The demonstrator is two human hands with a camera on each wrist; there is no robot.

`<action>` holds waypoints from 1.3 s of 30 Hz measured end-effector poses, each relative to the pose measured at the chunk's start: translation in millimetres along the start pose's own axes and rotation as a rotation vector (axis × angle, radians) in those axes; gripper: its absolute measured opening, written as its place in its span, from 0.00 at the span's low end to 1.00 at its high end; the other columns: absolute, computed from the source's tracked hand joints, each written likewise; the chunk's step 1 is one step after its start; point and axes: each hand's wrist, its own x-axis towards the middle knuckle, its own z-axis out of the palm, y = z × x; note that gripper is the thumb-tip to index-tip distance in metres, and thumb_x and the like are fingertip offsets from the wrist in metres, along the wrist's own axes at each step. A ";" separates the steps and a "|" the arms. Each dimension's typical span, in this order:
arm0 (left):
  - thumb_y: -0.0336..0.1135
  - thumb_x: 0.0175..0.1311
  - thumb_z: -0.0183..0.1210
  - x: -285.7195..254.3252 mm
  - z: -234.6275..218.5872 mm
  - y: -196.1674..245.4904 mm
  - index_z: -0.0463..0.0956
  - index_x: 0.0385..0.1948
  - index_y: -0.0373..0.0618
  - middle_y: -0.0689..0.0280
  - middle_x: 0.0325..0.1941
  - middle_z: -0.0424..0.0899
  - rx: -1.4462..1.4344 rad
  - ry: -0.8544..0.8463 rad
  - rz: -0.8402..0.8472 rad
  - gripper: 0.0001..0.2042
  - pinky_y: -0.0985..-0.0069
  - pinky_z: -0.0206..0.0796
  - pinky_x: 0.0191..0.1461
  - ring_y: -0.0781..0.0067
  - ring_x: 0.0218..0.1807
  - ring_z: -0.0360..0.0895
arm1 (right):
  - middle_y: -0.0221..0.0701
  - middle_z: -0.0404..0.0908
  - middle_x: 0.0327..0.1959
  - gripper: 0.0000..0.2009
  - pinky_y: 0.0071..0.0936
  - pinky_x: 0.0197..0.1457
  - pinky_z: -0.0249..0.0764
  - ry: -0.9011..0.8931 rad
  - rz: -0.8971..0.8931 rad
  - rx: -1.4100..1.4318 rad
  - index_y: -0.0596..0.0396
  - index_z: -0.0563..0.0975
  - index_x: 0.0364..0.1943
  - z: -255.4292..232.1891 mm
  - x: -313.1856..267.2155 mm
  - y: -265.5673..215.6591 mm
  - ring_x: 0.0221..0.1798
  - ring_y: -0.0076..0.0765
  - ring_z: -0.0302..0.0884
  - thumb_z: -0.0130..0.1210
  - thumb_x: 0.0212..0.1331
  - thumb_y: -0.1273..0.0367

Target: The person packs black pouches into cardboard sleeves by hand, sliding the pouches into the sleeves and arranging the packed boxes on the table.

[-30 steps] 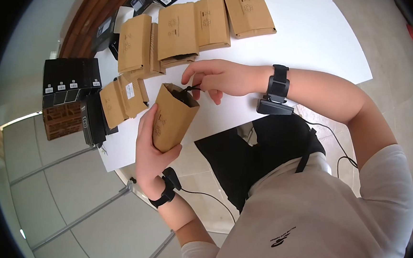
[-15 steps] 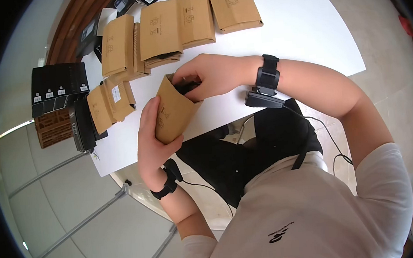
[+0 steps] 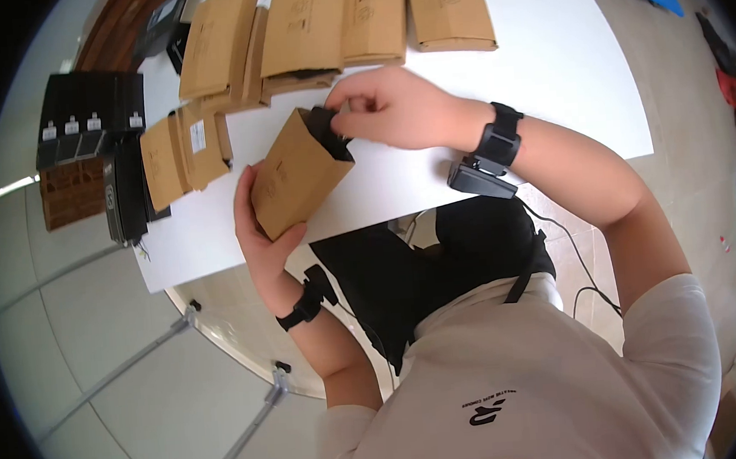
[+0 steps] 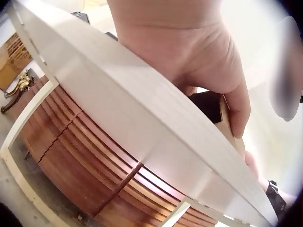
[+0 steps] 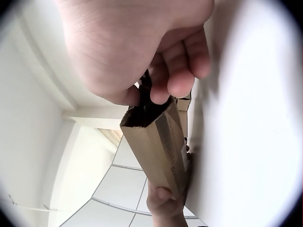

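The left hand (image 3: 264,228) grips the lower end of a brown cardboard box (image 3: 300,179), which is tilted with its open end up and to the right. At that opening the right hand (image 3: 398,108) pinches a black item (image 3: 324,123) that sticks partly out of the box. In the right wrist view the thumb and fingers close on the dark item above the box mouth (image 5: 147,118), and the left hand (image 5: 163,201) holds the far end. What the item is cannot be told. The left wrist view shows the left hand (image 4: 184,52) round the box, mostly hidden.
Several brown boxes (image 3: 302,25) lie along the back of the white table (image 3: 579,78). Two smaller brown boxes (image 3: 165,163) lie at the left, beside black boxes (image 3: 91,108). The table's front edge runs below the hands; a cable hangs from the right wrist camera (image 3: 480,179).
The right hand went from a black cord into the box mouth, then back slightly outward, and more of the black item shows at the opening. The head view has shifted.
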 end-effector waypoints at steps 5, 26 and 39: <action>0.39 0.43 0.65 0.0 2.8 -0.3 0.53 0.70 0.37 0.47 0.66 0.66 -0.180 0.211 0.069 0.47 0.60 0.56 0.72 0.52 0.70 0.64 | 0.17 0.67 0.18 0.07 0.16 0.26 0.62 0.088 -0.066 0.138 0.61 0.79 0.42 4.1 5.2 7.9 0.23 0.11 0.62 0.57 0.64 0.72; 0.53 0.41 0.74 -1.4 -13.8 -17.4 0.69 0.59 0.35 0.49 0.65 0.70 -0.270 0.116 0.097 0.43 0.63 0.59 0.69 0.54 0.66 0.68 | 0.31 0.82 0.37 0.28 0.20 0.39 0.73 -0.227 -0.002 0.126 0.56 0.73 0.57 10.5 0.0 7.3 0.36 0.22 0.78 0.70 0.52 0.62; 0.56 0.45 0.72 -2.5 -12.5 -19.0 0.59 0.64 0.28 0.44 0.68 0.65 -0.356 0.143 0.095 0.49 0.60 0.57 0.72 0.51 0.70 0.64 | 0.25 0.78 0.45 0.28 0.15 0.45 0.74 -0.168 0.024 0.360 0.54 0.67 0.61 7.4 -0.9 -1.6 0.45 0.15 0.76 0.65 0.55 0.76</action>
